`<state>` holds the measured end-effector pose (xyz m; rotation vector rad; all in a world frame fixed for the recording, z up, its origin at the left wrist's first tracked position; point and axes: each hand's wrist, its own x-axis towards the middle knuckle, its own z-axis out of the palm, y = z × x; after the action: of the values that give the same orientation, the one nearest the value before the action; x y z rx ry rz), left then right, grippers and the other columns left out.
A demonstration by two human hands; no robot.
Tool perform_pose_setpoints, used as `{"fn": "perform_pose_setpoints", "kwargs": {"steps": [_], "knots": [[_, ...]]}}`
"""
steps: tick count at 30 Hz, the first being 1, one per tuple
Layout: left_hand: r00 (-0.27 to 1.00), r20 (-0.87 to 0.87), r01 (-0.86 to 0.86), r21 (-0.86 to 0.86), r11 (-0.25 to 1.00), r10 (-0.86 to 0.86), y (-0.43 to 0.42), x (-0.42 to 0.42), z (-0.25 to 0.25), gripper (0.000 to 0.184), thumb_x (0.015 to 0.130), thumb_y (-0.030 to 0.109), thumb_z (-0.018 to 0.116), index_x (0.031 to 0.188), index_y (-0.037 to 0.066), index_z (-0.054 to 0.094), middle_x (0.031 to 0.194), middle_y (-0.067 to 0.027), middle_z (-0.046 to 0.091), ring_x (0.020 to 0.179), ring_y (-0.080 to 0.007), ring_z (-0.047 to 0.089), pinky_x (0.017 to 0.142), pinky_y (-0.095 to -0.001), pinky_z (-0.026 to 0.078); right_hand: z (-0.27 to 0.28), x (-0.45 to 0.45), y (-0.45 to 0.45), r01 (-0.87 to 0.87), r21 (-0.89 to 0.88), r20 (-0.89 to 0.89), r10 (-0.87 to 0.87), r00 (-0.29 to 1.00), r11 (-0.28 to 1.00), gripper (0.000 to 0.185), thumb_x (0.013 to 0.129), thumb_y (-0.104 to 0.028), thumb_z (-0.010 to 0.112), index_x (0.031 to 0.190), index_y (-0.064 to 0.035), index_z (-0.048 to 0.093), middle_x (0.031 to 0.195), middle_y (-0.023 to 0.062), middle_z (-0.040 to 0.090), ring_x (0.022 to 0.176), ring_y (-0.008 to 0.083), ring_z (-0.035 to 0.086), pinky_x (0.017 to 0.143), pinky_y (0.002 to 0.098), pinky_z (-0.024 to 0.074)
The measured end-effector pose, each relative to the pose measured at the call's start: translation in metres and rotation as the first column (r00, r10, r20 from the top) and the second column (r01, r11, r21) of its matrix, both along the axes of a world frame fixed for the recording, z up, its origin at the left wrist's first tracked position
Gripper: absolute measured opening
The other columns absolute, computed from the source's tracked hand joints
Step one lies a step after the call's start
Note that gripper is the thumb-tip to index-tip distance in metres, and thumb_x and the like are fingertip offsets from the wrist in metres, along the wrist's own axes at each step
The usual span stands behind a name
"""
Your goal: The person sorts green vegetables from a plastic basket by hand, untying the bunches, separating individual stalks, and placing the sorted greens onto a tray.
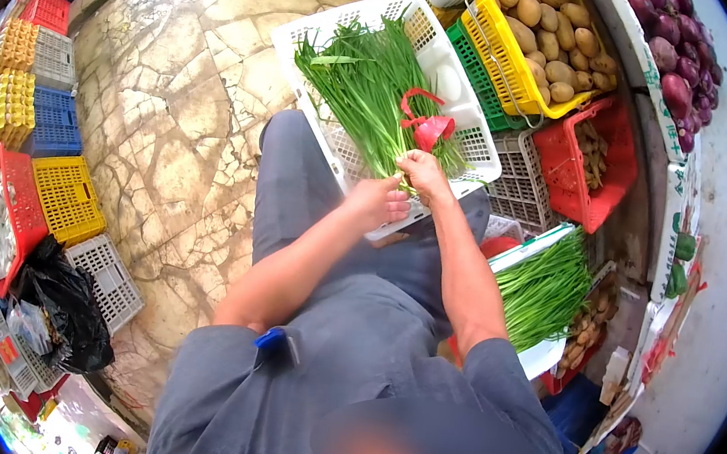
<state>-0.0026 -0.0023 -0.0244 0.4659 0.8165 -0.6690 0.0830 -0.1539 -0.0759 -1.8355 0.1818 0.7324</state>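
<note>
A white plastic basket rests at my lap and holds a large pile of long green leafy stalks. My left hand is at the basket's near edge, its fingers curled at the pale stalk ends. Just to its right, my right hand pinches the pale ends of the stalks. A red ribbon or tape lies on the stalks right above my right hand. What lies between the two hands is partly hidden by the fingers.
Yellow crate of potatoes at the upper right, beside a red crate. More green stalks lie in a white box at my right. Red onions sit far right. Egg trays and a black bag stand left.
</note>
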Motion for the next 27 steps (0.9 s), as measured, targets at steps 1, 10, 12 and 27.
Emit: {"fn": "perform_pose_setpoints", "kwargs": {"steps": [1, 10, 12, 27], "knots": [[0.999, 0.049, 0.005, 0.022, 1.000, -0.006, -0.004, -0.001, -0.016, 0.034, 0.097, 0.021, 0.063, 0.117, -0.005, 0.056, 0.105, -0.0183, 0.063, 0.081, -0.0321, 0.065, 0.076, -0.0480, 0.057, 0.002, 0.001, 0.003, 0.003, 0.017, -0.011, -0.003, 1.000, 1.000, 0.017, 0.091, -0.019, 0.068, 0.087, -0.0029, 0.066, 0.069, 0.0002, 0.060, 0.059, 0.0083, 0.052, 0.052, 0.0275, 0.0412], [0.989, -0.020, -0.151, -0.078, 0.986, 0.149, -0.009, 0.002, -0.019, 0.024, 0.096, 0.012, 0.061, 0.115, -0.002, 0.053, 0.106, -0.0146, 0.058, 0.096, -0.0306, 0.060, 0.084, -0.0476, 0.053, 0.004, -0.006, 0.008, 0.095, 0.105, -0.009, -0.095, 0.995, 0.990, 0.019, 0.094, -0.019, 0.065, 0.093, -0.0002, 0.066, 0.076, 0.0036, 0.064, 0.066, 0.0103, 0.057, 0.058, 0.0272, 0.0468], [0.989, -0.001, -0.146, -0.060, 0.987, 0.146, -0.011, 0.001, -0.026, 0.029, 0.098, 0.014, 0.058, 0.122, -0.003, 0.053, 0.118, -0.0179, 0.057, 0.109, -0.0329, 0.059, 0.091, -0.0486, 0.051, -0.006, -0.007, 0.008, 0.080, 0.078, 0.033, -0.083, 0.996, 0.994, 0.024, 0.092, -0.021, 0.066, 0.096, 0.0022, 0.067, 0.079, 0.0052, 0.066, 0.071, 0.0118, 0.059, 0.061, 0.0298, 0.0474], [0.974, 0.147, -0.164, -0.052, 0.985, 0.170, -0.007, -0.005, -0.022, 0.020, 0.089, 0.001, 0.065, 0.107, 0.006, 0.057, 0.107, -0.0088, 0.062, 0.098, -0.0230, 0.060, 0.085, -0.0423, 0.050, 0.054, -0.040, -0.010, 0.215, 0.100, -0.008, -0.215, 0.977, 0.972, 0.021, 0.095, -0.019, 0.060, 0.082, -0.0026, 0.062, 0.067, 0.0010, 0.058, 0.054, 0.0082, 0.049, 0.048, 0.0255, 0.0388]]}}
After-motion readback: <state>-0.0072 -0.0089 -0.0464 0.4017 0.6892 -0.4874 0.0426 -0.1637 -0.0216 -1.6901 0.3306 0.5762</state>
